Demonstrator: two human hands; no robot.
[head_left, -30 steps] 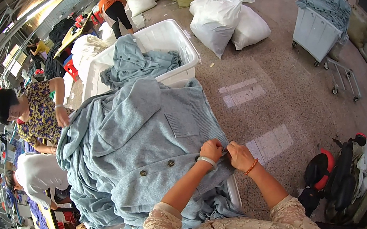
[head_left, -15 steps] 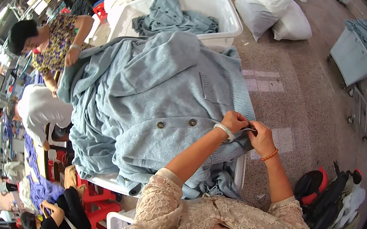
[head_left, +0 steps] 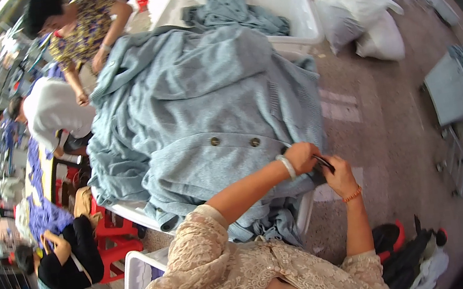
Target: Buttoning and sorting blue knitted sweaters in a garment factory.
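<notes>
- At the near right corner of the heap, left hand [head_left: 302,157]: fingertips drawn together, pinching the front border of a grey-blue button-front cardigan [head_left: 202,107]; a white bangle [head_left: 286,166] circles the wrist.
- Right hand [head_left: 339,176]: just beside it, fingers closed on the same border. A dark curved strip [head_left: 323,162] shows between the hands; from where I stand I cannot tell what it is.
- Cardigan: spread over a heap of matching knitwear [head_left: 119,175] in a white plastic bin [head_left: 307,212], its dark buttons [head_left: 214,141] facing up.
- Handling (judged): soft, limp and thick, more bulky than heavy; not slippery, hardly fragile, though the knit may stretch. The ribbed hem [head_left: 313,112] or the buttoned border should give the firmest hold.
- Beyond: a second white bin [head_left: 308,9] holding grey-blue garments; at left, a co-worker in a patterned shirt [head_left: 84,16] beside the heap.
</notes>
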